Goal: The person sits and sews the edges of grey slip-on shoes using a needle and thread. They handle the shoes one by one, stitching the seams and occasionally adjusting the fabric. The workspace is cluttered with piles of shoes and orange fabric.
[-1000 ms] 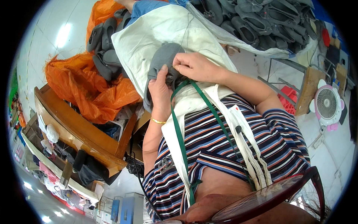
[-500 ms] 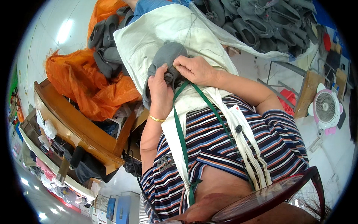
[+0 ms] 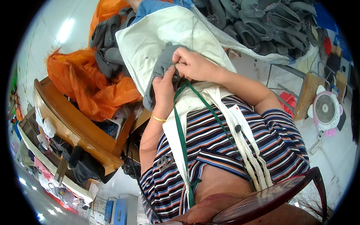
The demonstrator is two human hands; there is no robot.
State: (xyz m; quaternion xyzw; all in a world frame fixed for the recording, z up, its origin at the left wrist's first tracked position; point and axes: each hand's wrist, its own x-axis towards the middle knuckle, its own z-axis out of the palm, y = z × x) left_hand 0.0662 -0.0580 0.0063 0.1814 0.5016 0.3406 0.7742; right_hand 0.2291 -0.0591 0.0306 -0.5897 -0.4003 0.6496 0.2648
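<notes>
A soft grey fabric shoe [image 3: 164, 62] rests on the white apron cloth [image 3: 137, 43] over my lap. My left hand [image 3: 163, 92] is closed around its near side, with the thumb pressed on the folded edge. Against that same edge my right hand [image 3: 197, 66] is pinched, its fingertips meeting the left thumb. Whatever sits between the right fingertips is too small to make out. A thin dark thread [image 3: 193, 32] lies in a loop on the cloth beyond the hands. Part of the shoe is hidden under both hands.
A large heap of similar grey shoes [image 3: 258, 28] lies at the far right on white sheeting. More grey shoes [image 3: 110, 33] sit by orange sacking [image 3: 88, 86] at the left, behind a wooden drawer unit [image 3: 75, 120]. A small fan [image 3: 325, 108] stands at the right.
My right hand has shifted slightly, its fingertips now touching the left thumb. The left hand has turned inward, and the shoe has tilted with it.
</notes>
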